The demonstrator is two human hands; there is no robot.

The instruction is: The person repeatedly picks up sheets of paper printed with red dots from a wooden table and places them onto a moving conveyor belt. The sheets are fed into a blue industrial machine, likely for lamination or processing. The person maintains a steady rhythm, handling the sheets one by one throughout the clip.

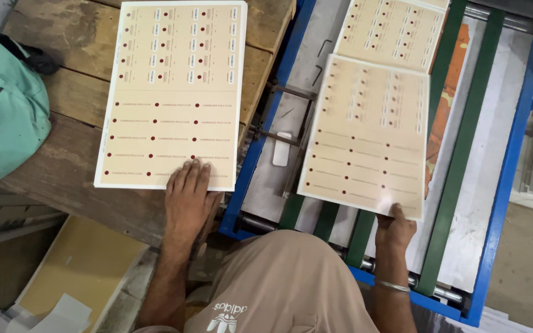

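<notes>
Left hand (187, 196) lies flat, fingers extended, on a printed sheet (171, 92) at the table's (63, 160) front edge; right hand (395, 227) pinches another sheet's (368, 132) near corner on the conveyor (464, 154).

A worn plank worktop (63, 129) carries a stack of cream sheets (171, 92) and, at its left, a green bag (1, 105); the blue-framed conveyor (501, 185), green-belted, carries two more cream sheets (368, 132).

You have three printed cream sheets in view: one on the wooden counter (63, 166) under your left hand (187, 197), and two on the blue machine (506, 185), the nearer held by your right hand (395, 229). Three green belts run along the machine. One metal bracelet (393, 285) circles your right wrist.
</notes>
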